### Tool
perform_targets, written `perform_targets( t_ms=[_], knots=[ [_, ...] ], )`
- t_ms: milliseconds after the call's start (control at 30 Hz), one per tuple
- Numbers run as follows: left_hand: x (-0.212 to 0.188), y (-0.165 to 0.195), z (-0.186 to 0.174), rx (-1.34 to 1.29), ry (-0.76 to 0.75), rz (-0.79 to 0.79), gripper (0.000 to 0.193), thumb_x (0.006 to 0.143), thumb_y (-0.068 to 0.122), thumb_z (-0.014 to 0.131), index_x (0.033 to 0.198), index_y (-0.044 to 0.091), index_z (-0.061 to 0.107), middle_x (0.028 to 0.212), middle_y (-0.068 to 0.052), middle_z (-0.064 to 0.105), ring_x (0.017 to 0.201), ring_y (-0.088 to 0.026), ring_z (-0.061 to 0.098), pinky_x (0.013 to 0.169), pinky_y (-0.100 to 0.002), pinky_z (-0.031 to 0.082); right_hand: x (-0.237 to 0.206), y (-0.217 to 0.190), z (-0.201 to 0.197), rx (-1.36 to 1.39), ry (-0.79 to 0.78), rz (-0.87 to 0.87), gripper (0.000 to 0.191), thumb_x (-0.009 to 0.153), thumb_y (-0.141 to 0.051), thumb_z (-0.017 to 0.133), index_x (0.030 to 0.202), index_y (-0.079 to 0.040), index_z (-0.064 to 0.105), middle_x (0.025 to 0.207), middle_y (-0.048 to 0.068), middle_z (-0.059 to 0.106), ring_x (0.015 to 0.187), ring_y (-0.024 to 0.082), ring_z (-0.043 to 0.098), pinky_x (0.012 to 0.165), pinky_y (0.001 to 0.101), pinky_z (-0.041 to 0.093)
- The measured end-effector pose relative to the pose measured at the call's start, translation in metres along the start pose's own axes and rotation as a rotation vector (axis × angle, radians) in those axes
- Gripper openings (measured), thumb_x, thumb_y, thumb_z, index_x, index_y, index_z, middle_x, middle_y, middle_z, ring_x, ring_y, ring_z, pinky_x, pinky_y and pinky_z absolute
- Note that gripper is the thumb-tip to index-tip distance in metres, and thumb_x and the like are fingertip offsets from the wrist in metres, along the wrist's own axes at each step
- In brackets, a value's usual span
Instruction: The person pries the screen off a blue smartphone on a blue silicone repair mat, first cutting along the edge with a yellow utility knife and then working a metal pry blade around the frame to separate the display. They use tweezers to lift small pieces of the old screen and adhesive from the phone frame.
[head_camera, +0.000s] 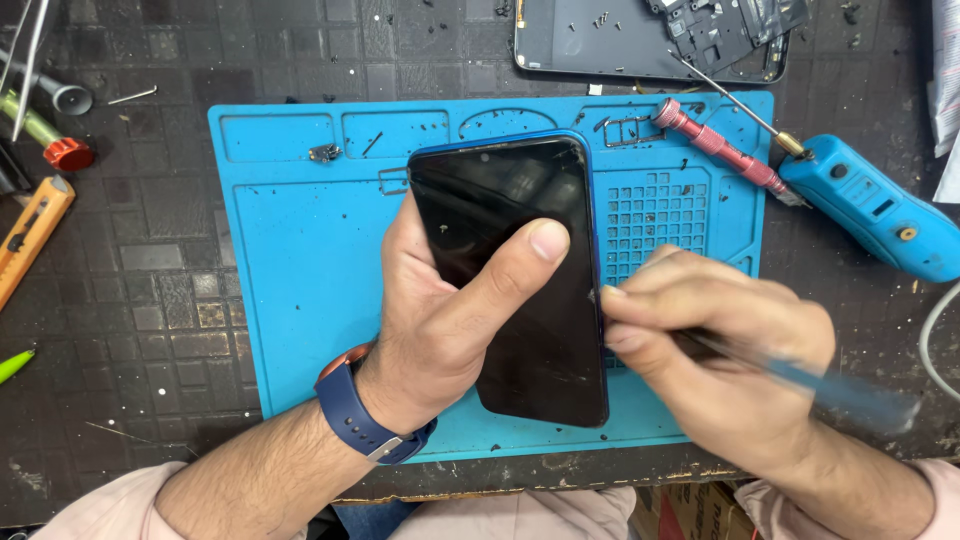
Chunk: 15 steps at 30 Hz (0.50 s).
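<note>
Now our left hand (450, 310) grips a dark phone (520, 270) at the centre of the frame, above the blue mat (300, 270). Our right hand (720, 350) pinches a blurred blue tool (830, 385) against the phone's right edge.

Both arms are bare from the wrist well up the forearm, with pale pink sleeves pushed back near the elbows at the bottom corners of the view. The left hand (440, 310) has a watch (365, 405) strapped round its wrist: a dark blue rubbery band with a silver-grey buckle and a copper-coloured case edge showing. The right hand (725, 340) wears nothing, no ring or band. Fingernails on both are short and plain. Blue trousers show between the arms.
</note>
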<state>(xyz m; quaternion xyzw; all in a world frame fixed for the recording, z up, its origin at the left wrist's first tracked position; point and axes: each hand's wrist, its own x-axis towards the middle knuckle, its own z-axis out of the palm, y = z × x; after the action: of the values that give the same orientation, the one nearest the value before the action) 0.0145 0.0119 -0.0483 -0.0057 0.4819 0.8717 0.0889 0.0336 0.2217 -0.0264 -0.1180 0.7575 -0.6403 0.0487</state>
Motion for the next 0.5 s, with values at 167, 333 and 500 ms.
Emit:
perform_targets(
  t_ms=[167, 333, 500],
  knots=[
    [0.000, 0.004, 0.001, 0.030, -0.050, -0.039, 0.025, 0.108, 0.011, 0.073, 0.126, -0.001, 0.061, 0.114, -0.005, 0.071, 0.101, -0.009, 0.063, 0.095, -0.028, 0.056, -0.005, 0.016, -0.011, 0.283, -0.019, 0.399, 0.018, 0.091, -0.007, 0.076, 0.104, 0.004, 0.071, 0.094, 0.006, 0.073, 0.083, 0.008, 0.067, 0.072, 0.0233, 0.054],
    [-0.001, 0.003, 0.004, 0.050, -0.071, -0.049, 0.028, 0.106, 0.012, 0.074, 0.127, 0.000, 0.060, 0.116, -0.005, 0.071, 0.104, -0.009, 0.066, 0.096, -0.028, 0.057, -0.008, 0.028, -0.015, 0.521, -0.056, 0.507, 0.017, 0.093, -0.010, 0.078, 0.099, 0.005, 0.071, 0.088, 0.007, 0.073, 0.079, 0.010, 0.066, 0.068, 0.0242, 0.052],
    [0.000, 0.001, 0.007, 0.091, -0.096, -0.055, 0.029, 0.106, 0.012, 0.074, 0.128, -0.001, 0.060, 0.116, -0.006, 0.071, 0.104, -0.010, 0.067, 0.096, -0.028, 0.058, -0.006, 0.031, -0.020, 0.614, -0.119, 0.534, 0.015, 0.093, -0.009, 0.077, 0.095, 0.004, 0.069, 0.085, 0.005, 0.069, 0.075, 0.008, 0.060, 0.062, 0.0227, 0.046]
  ],
)
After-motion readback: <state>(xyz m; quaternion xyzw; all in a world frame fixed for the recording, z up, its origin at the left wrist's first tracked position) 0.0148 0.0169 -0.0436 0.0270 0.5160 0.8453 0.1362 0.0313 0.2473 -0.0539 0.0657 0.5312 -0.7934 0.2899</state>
